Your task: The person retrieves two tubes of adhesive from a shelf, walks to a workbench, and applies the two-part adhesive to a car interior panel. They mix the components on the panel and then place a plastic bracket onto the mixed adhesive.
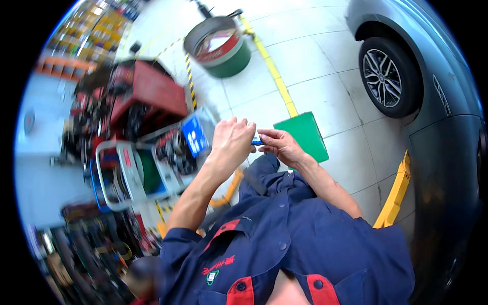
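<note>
My two hands meet in front of my body, closed around a small blue item [257,143] whose kind I cannot make out. Its visible part is slim and shows in the gap between the hands. My left hand [233,138] is curled, back upward, and hides one end. From the other side, the thumb and fingers of my right hand [282,146] pinch it.
A grey-blue car with a black tyre [391,76] stands at right, near a yellow lift arm [396,190]. Ahead are a green panel [305,134] and a round drum [218,48]. At left are a wheeled cart [124,175], a blue box [194,136] and a red machine [157,89].
</note>
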